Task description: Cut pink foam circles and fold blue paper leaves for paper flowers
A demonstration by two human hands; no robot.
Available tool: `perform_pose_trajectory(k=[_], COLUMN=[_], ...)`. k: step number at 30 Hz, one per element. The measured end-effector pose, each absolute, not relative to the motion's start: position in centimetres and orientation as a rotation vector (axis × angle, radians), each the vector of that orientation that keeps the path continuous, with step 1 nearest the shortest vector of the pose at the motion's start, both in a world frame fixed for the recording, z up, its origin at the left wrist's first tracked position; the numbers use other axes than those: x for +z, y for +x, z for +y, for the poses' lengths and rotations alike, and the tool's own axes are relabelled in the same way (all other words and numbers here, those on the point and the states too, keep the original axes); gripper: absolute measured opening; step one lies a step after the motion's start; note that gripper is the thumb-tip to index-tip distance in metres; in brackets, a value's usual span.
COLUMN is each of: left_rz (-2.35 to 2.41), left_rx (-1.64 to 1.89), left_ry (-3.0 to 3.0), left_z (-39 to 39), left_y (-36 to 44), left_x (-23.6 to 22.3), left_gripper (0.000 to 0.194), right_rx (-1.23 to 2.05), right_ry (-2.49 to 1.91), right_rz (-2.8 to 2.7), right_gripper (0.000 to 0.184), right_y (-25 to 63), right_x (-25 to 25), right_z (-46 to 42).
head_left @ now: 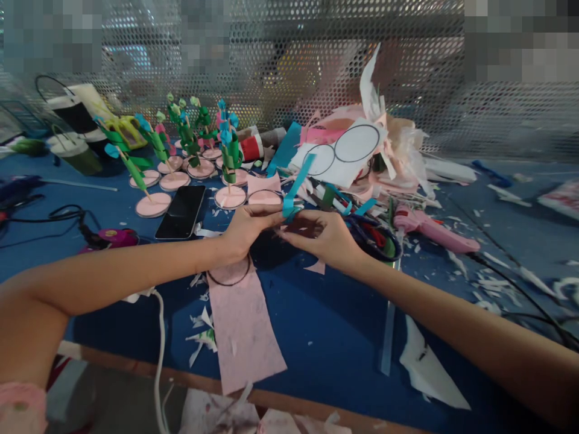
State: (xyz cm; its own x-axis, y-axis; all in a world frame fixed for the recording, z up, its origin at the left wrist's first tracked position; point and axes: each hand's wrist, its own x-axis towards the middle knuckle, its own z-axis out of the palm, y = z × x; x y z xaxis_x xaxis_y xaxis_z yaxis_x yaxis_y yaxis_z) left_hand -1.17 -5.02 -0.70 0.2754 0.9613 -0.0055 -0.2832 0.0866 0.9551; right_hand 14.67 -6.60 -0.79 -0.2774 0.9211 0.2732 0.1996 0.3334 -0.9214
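Both of my hands meet over the middle of the blue table, fingers pinched around a turquoise paper strip (296,185). My left hand (248,228) grips it from the left, while my right hand (328,238) closes on its lower end from the right. The strip's free end sticks up above my fingertips. Whatever else lies between the fingers is hidden. Below my left hand lies a pink sheet (246,331) with a drawn circle. Just behind my hands is a pink disc (265,198) with a dark outline.
Several paper flowers on pink discs (154,205) stand at the back left, near a black phone (181,211). A pink glue gun (434,229) with a cable lies right of scissors (391,241). Paper scraps (353,144) pile up before a perforated metal screen (271,54). A white cable (161,355) hangs over the front edge.
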Motion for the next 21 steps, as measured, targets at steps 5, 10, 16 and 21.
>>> perform_pose_trajectory(k=[5,10,16,21], left_rz=[0.817,0.886,0.897,0.957], left_rx=[1.057,1.053,1.125,1.176], left_ry=[1.065,1.18,1.415,1.535], left_z=[-4.9,-4.2,-3.7,-3.6], left_y=[-1.2,-1.5,-1.8,-1.9], left_x=[-0.7,-0.7,-0.3,0.0], left_gripper=[0.03,0.029,0.024,0.02], right_rx=[1.083,1.136,1.22,1.214], right_ry=[-1.02,-1.032,-1.049,-1.042], right_rz=[-1.636,-1.667,-1.731,-1.797], right_gripper=[0.03,0.029,0.027,0.028], right_y=[14.7,14.9,15.2,15.2], right_x=[-0.7,-0.4,-0.3,0.1], right_z=[-6.5,-6.3,-6.1,-6.1])
